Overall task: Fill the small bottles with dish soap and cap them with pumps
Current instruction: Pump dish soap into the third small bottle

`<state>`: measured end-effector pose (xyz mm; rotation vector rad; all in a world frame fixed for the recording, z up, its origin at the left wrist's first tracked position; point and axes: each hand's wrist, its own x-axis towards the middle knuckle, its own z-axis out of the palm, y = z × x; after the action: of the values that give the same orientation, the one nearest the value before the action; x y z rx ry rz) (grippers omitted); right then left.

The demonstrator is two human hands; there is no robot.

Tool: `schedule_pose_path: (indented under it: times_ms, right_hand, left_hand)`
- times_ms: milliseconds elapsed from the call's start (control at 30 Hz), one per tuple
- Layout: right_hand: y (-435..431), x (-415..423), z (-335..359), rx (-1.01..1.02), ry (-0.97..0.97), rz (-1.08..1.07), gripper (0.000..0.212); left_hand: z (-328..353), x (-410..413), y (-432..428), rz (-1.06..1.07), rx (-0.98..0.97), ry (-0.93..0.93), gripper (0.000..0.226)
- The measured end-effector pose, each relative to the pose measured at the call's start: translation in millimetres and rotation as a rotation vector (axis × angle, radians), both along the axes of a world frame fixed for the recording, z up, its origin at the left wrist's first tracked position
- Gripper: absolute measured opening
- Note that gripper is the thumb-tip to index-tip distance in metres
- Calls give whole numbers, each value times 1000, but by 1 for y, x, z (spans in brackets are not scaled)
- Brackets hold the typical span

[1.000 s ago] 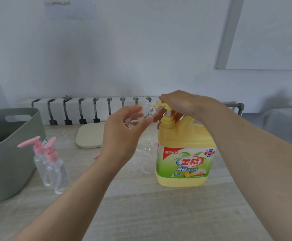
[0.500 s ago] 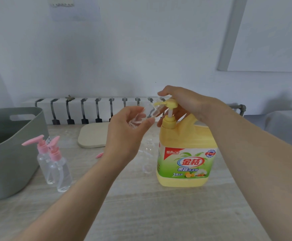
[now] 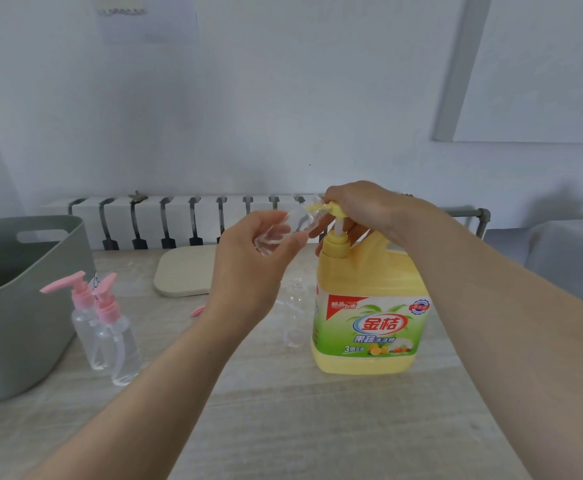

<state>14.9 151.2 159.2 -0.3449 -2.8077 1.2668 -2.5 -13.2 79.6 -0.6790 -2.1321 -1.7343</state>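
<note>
At table [image 3: 283, 420] centre, left hand [image 3: 248, 271] grips 1 small clear bottle [image 3: 279, 233], fingers and thumb curled round its body, bottle tilted with its open mouth at the yellow nozzle. Right hand [image 3: 366, 209] curled over pump head [image 3: 335, 208] of the big yellow dish soap jug [image 3: 369, 271], which stands upright on the table. 1 more uncapped clear bottle [image 3: 295, 313] upright just left of jug. 2 capped bottles with pink pumps [image 3: 110, 327] stand side by side at left, just beside grey tub [image 3: 13, 323]. Loose pink pump part [image 3: 198, 310] lies on the table, mostly hidden behind left wrist. Beige board [image 3: 186, 271] flat at back, near the wall.
</note>
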Motion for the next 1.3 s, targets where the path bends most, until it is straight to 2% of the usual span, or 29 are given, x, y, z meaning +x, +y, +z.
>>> schedule_pose_path:
  times_ms: [400, 567, 700, 933, 1133, 1300]
  right_hand:
    - [3, -5, -1, 96, -41, 11, 42]
    - [0, -5, -3, 117, -31, 18, 33]
    - [2, -2, -2, 76, -19, 23, 58]
    - [7, 2, 4, -86, -53, 41, 65]
    - [0, 2, 3, -34, 1, 9, 43]
    - [-3, 4, 4, -12, -17, 15, 46]
  left_hand:
    - [-2, 2, 0, 9, -3, -13, 37]
    - [-2, 2, 0, 4, -7, -18, 37]
    - [-3, 1, 0, 4, -1, -30, 37]
    - [0, 0, 2, 2, 3, -22, 39]
    - [1, 1, 2, 9, 9, -15, 38]
    - [2, 1, 2, 13, 3, -5, 39]
